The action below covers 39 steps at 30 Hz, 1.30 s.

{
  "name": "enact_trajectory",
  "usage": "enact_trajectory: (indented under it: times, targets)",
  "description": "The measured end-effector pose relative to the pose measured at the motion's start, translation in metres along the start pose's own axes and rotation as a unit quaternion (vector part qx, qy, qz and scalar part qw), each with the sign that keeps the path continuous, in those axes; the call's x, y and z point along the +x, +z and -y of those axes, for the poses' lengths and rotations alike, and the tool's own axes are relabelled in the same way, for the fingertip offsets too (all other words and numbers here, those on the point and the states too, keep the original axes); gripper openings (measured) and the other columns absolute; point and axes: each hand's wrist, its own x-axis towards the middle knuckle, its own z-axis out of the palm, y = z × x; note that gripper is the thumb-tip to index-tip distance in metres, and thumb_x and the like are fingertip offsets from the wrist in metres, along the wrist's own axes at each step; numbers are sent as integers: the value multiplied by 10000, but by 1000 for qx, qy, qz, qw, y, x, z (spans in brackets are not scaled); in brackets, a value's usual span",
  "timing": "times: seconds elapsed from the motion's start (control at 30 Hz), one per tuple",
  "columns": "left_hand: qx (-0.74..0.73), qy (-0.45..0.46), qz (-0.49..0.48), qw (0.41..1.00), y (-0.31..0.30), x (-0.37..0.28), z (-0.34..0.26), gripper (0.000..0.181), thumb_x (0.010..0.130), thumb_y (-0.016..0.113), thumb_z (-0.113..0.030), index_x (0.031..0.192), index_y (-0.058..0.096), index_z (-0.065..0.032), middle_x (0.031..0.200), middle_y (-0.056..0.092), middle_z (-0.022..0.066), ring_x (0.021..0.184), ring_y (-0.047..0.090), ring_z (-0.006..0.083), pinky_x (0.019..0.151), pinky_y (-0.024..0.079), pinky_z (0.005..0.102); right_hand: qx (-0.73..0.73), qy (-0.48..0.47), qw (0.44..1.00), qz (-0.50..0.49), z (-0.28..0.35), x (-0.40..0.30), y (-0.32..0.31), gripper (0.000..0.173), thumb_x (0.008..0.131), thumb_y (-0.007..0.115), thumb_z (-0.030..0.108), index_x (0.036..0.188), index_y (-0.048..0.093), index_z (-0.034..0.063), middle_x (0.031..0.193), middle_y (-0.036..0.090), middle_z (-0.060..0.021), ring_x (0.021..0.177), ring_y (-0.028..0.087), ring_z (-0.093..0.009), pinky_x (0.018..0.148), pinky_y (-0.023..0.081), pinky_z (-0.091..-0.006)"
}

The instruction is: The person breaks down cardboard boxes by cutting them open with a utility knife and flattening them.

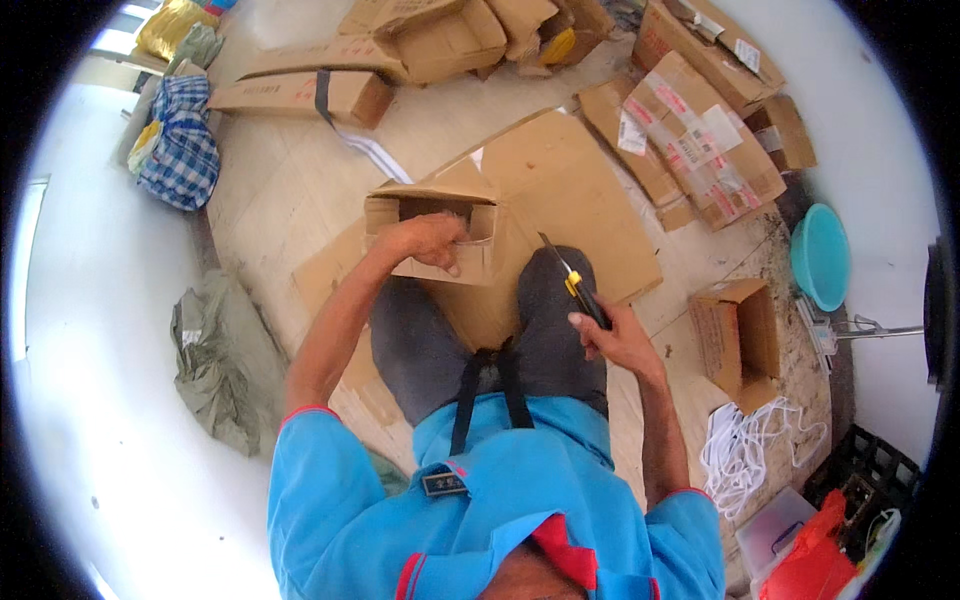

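Note:
A small cardboard box [450, 268] stands before my knees with its opening facing up. My left hand [427, 238] grips its near wall, with some fingers inside the opening and hidden. My right hand [619, 337] holds a snap-off utility knife [581, 291] with a black and yellow handle. Its blade is extended and points up and left, above my right knee and apart from the box. Beneath the box, a large flattened cardboard sheet [570, 180] covers part of the floor.
Cardboard boxes [450, 45] lie at the far side, and a taped carton [705, 142] leans at the right. A turquoise basin [820, 257], a small open carton [720, 330] and tangled white cord [742, 450] are along the right wall. A grey-green plastic sack [225, 367] lies left.

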Motion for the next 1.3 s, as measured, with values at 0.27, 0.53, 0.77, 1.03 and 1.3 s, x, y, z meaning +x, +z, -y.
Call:
enact_trajectory:
  times: [0.27, 0.53, 0.77, 1.03, 1.3]
  targets:
    - [-168, -16, -75, 983, 37, -21, -16, 282, 783, 718, -133, 1053, 712, -53, 927, 712, 161, 925, 683, 331, 804, 530, 429, 14, 57, 985, 162, 5, 47, 15, 414, 1001, 568, 392, 928, 520, -13, 672, 632, -98, 506, 639, -184, 450, 505, -326]
    - [-136, 6, -136, 981, 52, -26, -23, 167, 762, 734, -99, 919, 730, -42, 928, 697, 145, 955, 661, 330, 834, 511, 434, 138, 206, 939, 238, -8, 43, 35, 398, 1009, 541, 367, 960, 563, -27, 623, 633, -113, 465, 624, -211, 407, 492, -331]
    - [-147, 32, -111, 982, 69, -31, -24, 150, 750, 733, -92, 888, 728, -33, 892, 666, 142, 945, 636, 340, 838, 496, 443, 162, 213, 927, 262, -18, 26, 53, 408, 1009, 518, 373, 978, 583, -28, 587, 616, -116, 447, 615, -223, 397, 485, -336]
    - [-99, 138, -221, 960, 66, -41, -41, 110, 737, 713, -35, 843, 686, -44, 842, 624, 109, 883, 597, 313, 765, 467, 410, 178, 229, 909, 298, -29, 32, 79, 411, 1020, 495, 362, 1009, 592, -37, 566, 592, -112, 430, 596, -207, 361, 462, -318]
    - [-151, 159, -287, 933, 73, -75, -37, 179, 726, 673, 31, 881, 655, -56, 899, 611, 103, 901, 586, 334, 772, 459, 421, 187, 160, 956, 159, -15, 15, 71, 378, 995, 576, 346, 1040, 578, -29, 609, 608, -122, 497, 632, -228, 426, 495, -333]
